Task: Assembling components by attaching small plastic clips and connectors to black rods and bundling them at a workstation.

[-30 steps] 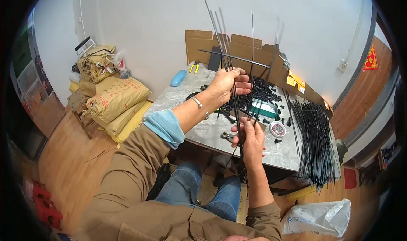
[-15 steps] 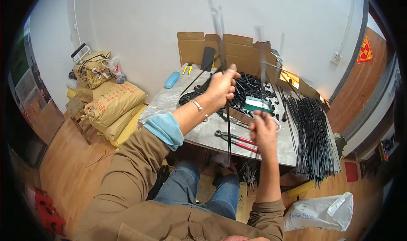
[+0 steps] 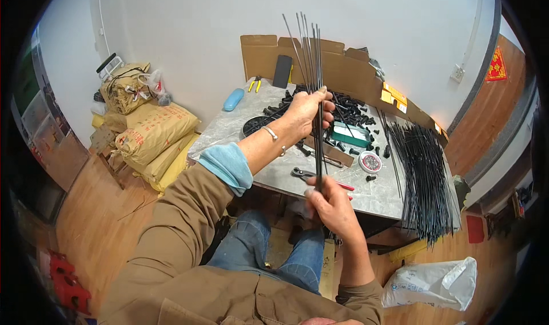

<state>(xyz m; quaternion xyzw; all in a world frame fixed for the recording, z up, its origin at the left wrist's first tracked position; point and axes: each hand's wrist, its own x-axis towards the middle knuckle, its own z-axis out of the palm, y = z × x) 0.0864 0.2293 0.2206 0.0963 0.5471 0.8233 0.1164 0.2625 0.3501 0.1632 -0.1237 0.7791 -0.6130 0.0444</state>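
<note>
Several thin black rods (image 3: pixel 318 148) stand upright in front of me as a loose bundle, their upper ends fanned apart. My left hand (image 3: pixel 309 113) is closed around them near the middle. Lower down, my right hand (image 3: pixel 336 209) is closed at their bottom ends, its fingers partly hidden. Just past the right hand lie pliers with red handles (image 3: pixel 345 185), partly covered by that hand. Behind the left hand spreads a pile of short black bolt-like pieces (image 3: pixel 350 114). Beside it sit a green open box (image 3: pixel 343 135) and a small round white container (image 3: pixel 370 162).
A large heap of black rods (image 3: pixel 426 182) covers the table's right side. Cardboard sheets (image 3: pixel 337 68) stand along the back. A blue case (image 3: pixel 233 100), yellow-handled pliers (image 3: pixel 255 84) and a dark flat block (image 3: pixel 282 71) lie at the far left. Stuffed sacks (image 3: pixel 157 133) are stacked left of the table.
My right hand has moved left and up to the lower ends of the rods. The rods, blurred before, are now steadier and gathered together in my left hand.
</note>
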